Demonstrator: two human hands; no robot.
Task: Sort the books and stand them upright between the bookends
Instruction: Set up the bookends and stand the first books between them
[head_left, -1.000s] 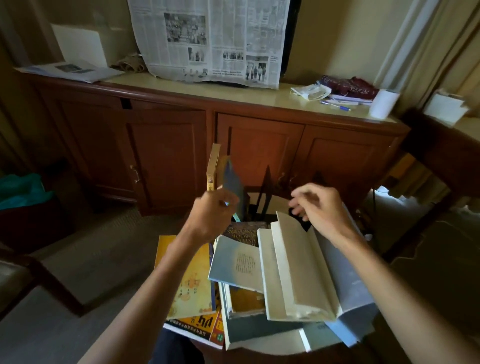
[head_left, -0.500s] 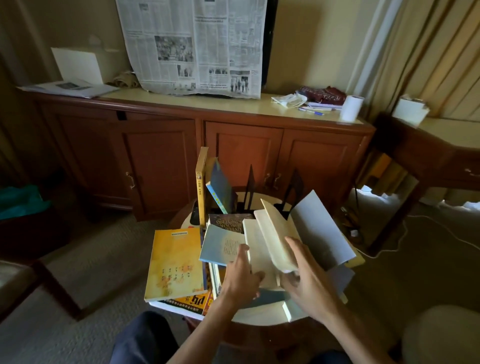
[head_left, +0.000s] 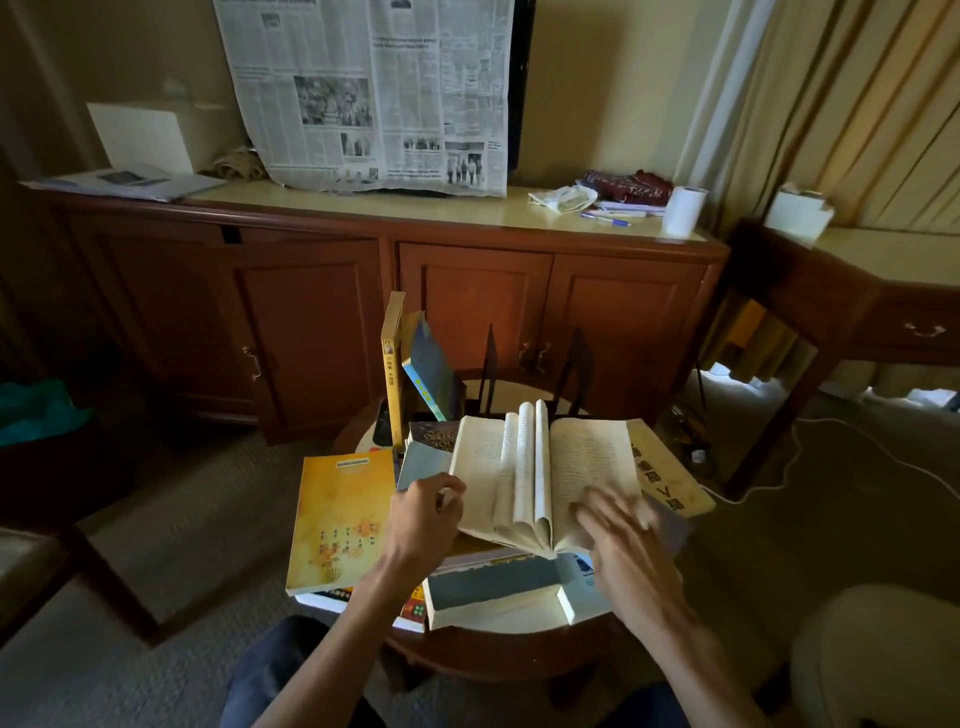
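An open book (head_left: 540, 473) lies spread on top of a pile of books on a small round table (head_left: 519, 654), a few pages standing up at its middle. My left hand (head_left: 423, 514) grips the left edge of its pages. My right hand (head_left: 623, 540), blurred, lies with straight fingers on the right-hand page. Behind the pile a yellow book (head_left: 392, 364) stands upright and a blue book (head_left: 431, 371) leans beside it. Two black bookends (head_left: 491, 364) (head_left: 576, 364) stand to their right. A yellow-covered book (head_left: 343, 519) lies flat at the pile's left.
A wooden sideboard (head_left: 363, 291) stands behind the table, with a newspaper (head_left: 374, 93) hanging over it and a white roll (head_left: 684, 210) at its right end. A side desk (head_left: 857, 291) is at the right, a cable on the carpet below it.
The book that stood half folded has been spread open flat on the pile. My left hand came down from the upright books to its left edge; my right hand now lies on the right page.
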